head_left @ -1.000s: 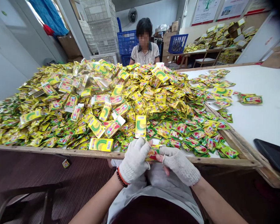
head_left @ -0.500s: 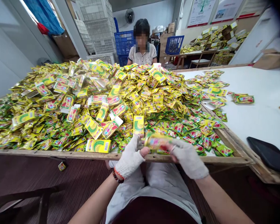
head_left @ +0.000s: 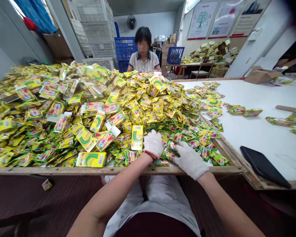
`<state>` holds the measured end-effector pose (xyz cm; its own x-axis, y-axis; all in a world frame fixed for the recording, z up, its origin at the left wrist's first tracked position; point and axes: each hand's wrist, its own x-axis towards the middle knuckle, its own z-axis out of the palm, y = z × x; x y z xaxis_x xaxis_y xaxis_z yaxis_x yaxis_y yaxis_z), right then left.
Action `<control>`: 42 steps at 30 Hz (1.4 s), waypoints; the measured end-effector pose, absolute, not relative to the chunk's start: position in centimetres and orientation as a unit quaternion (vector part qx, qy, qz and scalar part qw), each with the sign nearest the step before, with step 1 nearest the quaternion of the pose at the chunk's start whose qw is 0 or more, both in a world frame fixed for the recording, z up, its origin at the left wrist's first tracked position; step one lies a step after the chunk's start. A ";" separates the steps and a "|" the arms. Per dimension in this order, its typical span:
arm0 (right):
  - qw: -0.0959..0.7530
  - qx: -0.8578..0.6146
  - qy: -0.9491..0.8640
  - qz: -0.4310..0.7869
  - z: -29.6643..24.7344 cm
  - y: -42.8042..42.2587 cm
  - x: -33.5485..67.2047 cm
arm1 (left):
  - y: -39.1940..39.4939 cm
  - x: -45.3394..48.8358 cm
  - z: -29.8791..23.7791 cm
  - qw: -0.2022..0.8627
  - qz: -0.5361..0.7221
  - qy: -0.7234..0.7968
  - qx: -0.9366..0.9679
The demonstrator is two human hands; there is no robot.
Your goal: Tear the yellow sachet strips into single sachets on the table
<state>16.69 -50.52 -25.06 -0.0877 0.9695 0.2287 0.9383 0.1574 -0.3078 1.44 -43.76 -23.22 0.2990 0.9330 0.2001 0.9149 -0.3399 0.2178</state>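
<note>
My left hand (head_left: 153, 144), in a white fingerless glove, reaches into the heap of small yellow-green packets (head_left: 160, 107). Its fingertips are hidden by the hand and the packets. My right hand (head_left: 191, 161), gloved the same way, is at the heap's near edge, thumb and fingers closed about a small packet (head_left: 171, 154) with a red fruit print. Just left of my left hand, a yellow box (head_left: 137, 137) with a barcode lies on the packets. Another yellow box (head_left: 91, 159) rests by the wooden edge.
A wooden rim (head_left: 64, 171) borders the heap. On the white table (head_left: 251, 131) to the right are a black phone-like slab (head_left: 265, 166), several packets and an opened carton (head_left: 259, 75). A person (head_left: 144, 59) in a striped shirt sits across the heap.
Both hands held a blurred yellow packet or box between them; now they are apart and down in the heap. One more packet lies on the white table. The view has shifted right.
</note>
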 end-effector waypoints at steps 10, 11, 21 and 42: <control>0.428 -0.605 -0.624 0.247 -24.3 -50.9 15.9 | -47.5 -2.7 -23.9 0.515 0.402 0.450 0.609; 0.436 -0.599 -0.624 0.249 -24.1 -50.8 15.5 | -47.9 -3.0 -23.7 0.540 0.404 0.436 0.596; 0.532 -0.559 -0.527 0.355 -25.3 -51.1 12.7 | -48.9 -3.2 -23.7 0.502 0.428 0.431 0.615; 0.542 -0.559 -0.503 0.375 -25.9 -51.4 13.9 | -46.8 -7.3 -20.3 0.364 0.475 0.410 0.689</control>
<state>13.94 -51.39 -25.93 0.2128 0.9689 0.1266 0.1551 0.0944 -0.9834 -7.32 -46.79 -20.35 0.2126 0.9101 0.3557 0.2192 -0.3992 0.8903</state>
